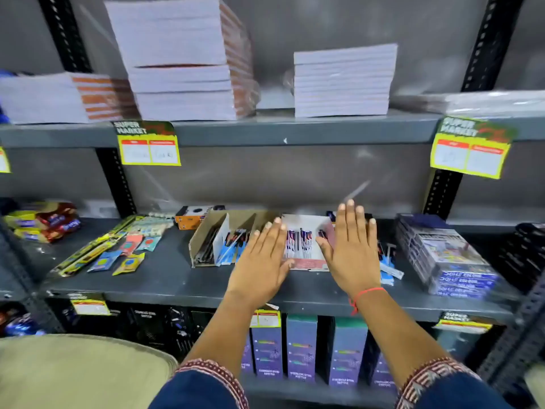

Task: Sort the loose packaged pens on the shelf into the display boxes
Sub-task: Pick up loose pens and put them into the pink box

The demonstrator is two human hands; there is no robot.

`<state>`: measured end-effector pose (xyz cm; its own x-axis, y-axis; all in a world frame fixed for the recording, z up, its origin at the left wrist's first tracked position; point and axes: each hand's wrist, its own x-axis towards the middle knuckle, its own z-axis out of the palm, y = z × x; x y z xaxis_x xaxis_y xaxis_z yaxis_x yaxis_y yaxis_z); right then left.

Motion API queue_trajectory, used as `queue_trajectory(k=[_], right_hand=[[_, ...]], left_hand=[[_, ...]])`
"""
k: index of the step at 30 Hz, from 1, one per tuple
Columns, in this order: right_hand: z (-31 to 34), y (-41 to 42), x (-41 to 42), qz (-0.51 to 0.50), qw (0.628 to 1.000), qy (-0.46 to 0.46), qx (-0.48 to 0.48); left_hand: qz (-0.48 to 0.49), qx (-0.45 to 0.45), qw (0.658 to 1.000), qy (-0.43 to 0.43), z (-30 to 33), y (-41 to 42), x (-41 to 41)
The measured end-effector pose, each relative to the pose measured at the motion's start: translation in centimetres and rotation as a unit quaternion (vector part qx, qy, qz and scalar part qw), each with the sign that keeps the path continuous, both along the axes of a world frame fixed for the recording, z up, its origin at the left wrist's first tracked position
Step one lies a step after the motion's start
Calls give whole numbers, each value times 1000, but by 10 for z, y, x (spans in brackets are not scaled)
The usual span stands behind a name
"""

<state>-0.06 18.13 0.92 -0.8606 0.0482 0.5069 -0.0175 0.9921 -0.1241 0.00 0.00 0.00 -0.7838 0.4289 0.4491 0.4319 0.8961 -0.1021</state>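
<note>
Two display boxes stand on the middle shelf (165,278). The brown cardboard box (203,234) on the left holds dark pens and blue packaged pens (233,246). The white and red display box (306,264) holds dark blue packaged pens (299,240). My left hand (262,261) lies flat and open over the gap between the boxes. My right hand (351,246) is flat and open at the white box's right side. A few loose blue packaged pens (387,264) lie on the shelf right of my right hand, partly hidden by it.
Loose stationery packets and long yellow-black packs (97,249) lie at the left. Shrink-wrapped box stacks (448,258) stand at the right. An orange box (188,219) sits behind. Notebook stacks (182,60) fill the upper shelf; purple bottle boxes (300,346) stand below.
</note>
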Motion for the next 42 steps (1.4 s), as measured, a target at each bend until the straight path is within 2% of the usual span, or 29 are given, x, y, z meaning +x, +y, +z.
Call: queue_trajectory(k=[3, 5, 8, 14, 18, 21, 25, 29, 33, 36, 39, 40, 41, 42], right_hand=[[-25, 6, -23, -12, 999, -11, 28], [-39, 9, -38, -32, 997, -56, 34], [-52, 14, -56, -76, 991, -106, -9], [-63, 32, -88, -193, 965, -147, -105], [-69, 46, -101, -243, 947, -198, -73], [-75, 56, -108, -277, 937, -197, -74], [-74, 67, -122, -287, 932, -218, -28], [-69, 77, -134, -298, 914, -268, -58], [-69, 83, -138, -305, 900, -288, -119], [-63, 89, -136, -293, 902, -265, -176], [-43, 95, -132, -230, 897, -196, -324], [-34, 95, -128, -191, 882, -160, -400], [-26, 93, -123, -145, 849, -130, -491], [-19, 87, -117, -95, 800, -119, -581]], left_hand=[[-28, -34, 998, -43, -31, 0, -21], [-57, -77, 993, -67, -54, -1, -39], [-119, -119, 979, -116, -75, 5, -62], [-213, -78, 948, -224, -105, 31, -89], [-246, -33, 943, -222, -121, 35, -99], [-257, -34, 936, -236, -126, 36, -102], [-258, -42, 935, -239, -127, 36, -103], [-251, -41, 939, -233, -124, 37, -102], [-249, -43, 937, -240, -122, 36, -101], [-245, -50, 937, -243, -121, 36, -101], [-236, -56, 938, -248, -120, 36, -100], [-230, -54, 940, -246, -119, 35, -99], [-223, -47, 942, -245, -119, 34, -98], [-215, -37, 945, -245, -120, 33, -97]])
